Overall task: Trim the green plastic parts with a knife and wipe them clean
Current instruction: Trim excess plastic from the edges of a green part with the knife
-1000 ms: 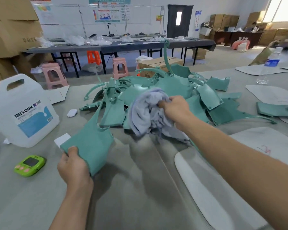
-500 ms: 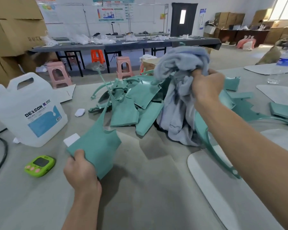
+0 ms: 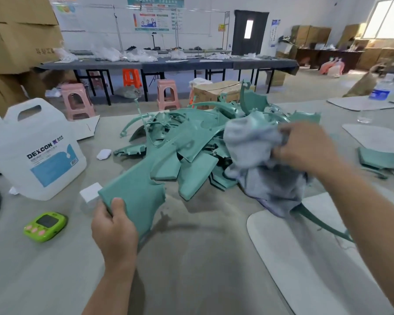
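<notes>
My left hand grips the near end of a long green plastic part, thumb on top; the part reaches up into the pile. My right hand clutches a bunched grey cloth over the right side of a heap of green plastic parts in the middle of the table. The cloth hangs down onto the parts and the table. A thin curved green strip pokes out beneath the cloth. No knife is in view.
A white DEXCON jug stands at the left, with a green timer and a small white block near it. White flat sheets lie at the right. More green parts and a water bottle sit at the far right.
My right hand lifted the cloth high above the pile, then brought it back down onto the right side of the heap. My left hand kept its hold on the green part.
</notes>
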The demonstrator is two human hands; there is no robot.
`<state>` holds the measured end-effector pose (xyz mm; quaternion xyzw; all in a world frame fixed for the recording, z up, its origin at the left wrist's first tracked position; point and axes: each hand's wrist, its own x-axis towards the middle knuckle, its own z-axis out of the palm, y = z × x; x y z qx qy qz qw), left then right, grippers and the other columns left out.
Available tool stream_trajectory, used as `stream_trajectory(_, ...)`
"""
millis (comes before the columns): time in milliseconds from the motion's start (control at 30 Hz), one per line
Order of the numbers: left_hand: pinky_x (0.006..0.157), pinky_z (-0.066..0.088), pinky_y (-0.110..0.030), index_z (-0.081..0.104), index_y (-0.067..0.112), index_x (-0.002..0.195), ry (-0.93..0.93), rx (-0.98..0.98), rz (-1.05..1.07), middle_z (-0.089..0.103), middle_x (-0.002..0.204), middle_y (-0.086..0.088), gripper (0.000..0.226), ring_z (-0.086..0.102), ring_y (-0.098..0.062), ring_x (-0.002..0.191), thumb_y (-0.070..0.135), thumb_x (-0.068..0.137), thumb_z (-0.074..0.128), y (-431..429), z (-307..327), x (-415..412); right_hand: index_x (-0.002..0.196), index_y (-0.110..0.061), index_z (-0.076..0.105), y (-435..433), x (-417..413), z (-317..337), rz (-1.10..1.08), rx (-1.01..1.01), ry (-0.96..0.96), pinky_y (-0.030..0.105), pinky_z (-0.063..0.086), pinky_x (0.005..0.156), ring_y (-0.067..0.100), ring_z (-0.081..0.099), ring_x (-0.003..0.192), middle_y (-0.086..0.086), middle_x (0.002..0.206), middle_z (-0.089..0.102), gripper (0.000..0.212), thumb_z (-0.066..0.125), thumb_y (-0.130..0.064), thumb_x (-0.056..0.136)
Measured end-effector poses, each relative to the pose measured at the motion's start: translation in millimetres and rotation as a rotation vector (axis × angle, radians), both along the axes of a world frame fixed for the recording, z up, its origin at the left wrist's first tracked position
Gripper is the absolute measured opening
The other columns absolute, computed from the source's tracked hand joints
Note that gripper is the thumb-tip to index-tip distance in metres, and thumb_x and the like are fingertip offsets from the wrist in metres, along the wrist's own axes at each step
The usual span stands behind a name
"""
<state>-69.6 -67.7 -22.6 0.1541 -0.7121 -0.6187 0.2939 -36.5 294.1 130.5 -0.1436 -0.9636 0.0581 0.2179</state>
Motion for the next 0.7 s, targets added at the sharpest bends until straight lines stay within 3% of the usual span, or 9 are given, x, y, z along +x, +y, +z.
stream_trajectory(67,0.073,0.055,-0.046,0.061,0.024,0.096,0.025,-0.027,-0.011,0.067,0.086,0.001,0.021,0.064,-0.028,0.085,0.04,0.093,0.048,0,0,2,0.111,-0.02,0.064,-9,6,-29,-0.066,0.244,-0.43,0.034,0.05,0.086,0.03,0.063,0.107,0.004,0.106,0.062,0.027,0.062,-0.029,0.085)
stream_trajectory(100,0.072,0.053,-0.044,0.06,0.026,0.097,0.039,-0.041,-0.016,0.066,0.085,0.004,0.019,0.064,-0.026,0.084,0.04,0.093,0.048,0,-1,4,0.122,-0.018,0.06,-11,9,-44,-0.065,0.286,-0.518,0.036,0.044,0.098,0.03,0.056,0.12,0.007,0.122,0.057,0.037,0.06,-0.032,0.088)
stream_trajectory(167,0.069,0.047,-0.039,0.06,0.025,0.097,0.061,-0.074,-0.024,0.064,0.083,0.007,0.02,0.061,-0.025,0.082,0.04,0.094,0.047,0,-1,4,0.134,-0.016,0.055,-20,13,-70,0.0,0.306,-0.387,0.041,0.033,0.11,0.032,0.045,0.131,0.011,0.141,0.046,0.053,0.065,-0.036,0.085)
stream_trajectory(267,0.068,0.038,-0.036,0.058,0.02,0.094,0.067,-0.111,-0.017,0.06,0.08,0.004,0.021,0.055,-0.025,0.08,0.038,0.096,0.047,2,-2,2,0.118,-0.016,0.06,-54,17,-100,0.291,0.28,0.042,0.04,0.038,0.096,0.029,0.051,0.108,0.005,0.12,0.053,0.054,0.073,-0.034,0.069)
stream_trajectory(300,0.068,0.036,-0.035,0.058,0.02,0.093,0.06,-0.118,-0.014,0.059,0.079,0.002,0.02,0.053,-0.025,0.079,0.036,0.097,0.047,2,-2,2,0.114,-0.017,0.06,-64,18,-110,0.418,0.285,0.068,0.039,0.039,0.098,0.029,0.051,0.107,0.003,0.116,0.054,0.048,0.07,-0.035,0.07)
stream_trajectory(400,0.068,0.036,-0.035,0.057,0.021,0.091,0.054,-0.121,-0.018,0.059,0.079,0.002,0.02,0.053,-0.025,0.08,0.036,0.098,0.047,0,-4,3,0.122,-0.02,0.061,-57,22,-130,0.443,0.429,-0.136,0.044,0.035,0.111,0.029,0.053,0.121,0.003,0.124,0.058,0.043,0.057,-0.042,0.086)
stream_trajectory(533,0.071,0.041,-0.038,0.058,0.024,0.095,0.047,-0.106,-0.027,0.063,0.084,-0.002,0.02,0.056,-0.027,0.083,0.04,0.095,0.046,-5,-5,2,0.104,-0.026,0.062,9,19,-120,0.147,0.482,-0.254,0.043,0.039,0.097,0.027,0.065,0.098,-0.002,0.103,0.07,0.029,0.057,-0.039,0.079)
stream_trajectory(700,0.071,0.039,-0.037,0.058,0.023,0.094,0.036,-0.127,-0.028,0.061,0.084,-0.002,0.02,0.054,-0.027,0.083,0.039,0.095,0.046,0,-2,0,0.114,-0.033,0.062,75,26,-95,-0.127,0.528,-0.465,0.033,0.043,0.096,0.016,0.066,0.107,-0.007,0.115,0.071,0.024,0.048,-0.029,0.095)
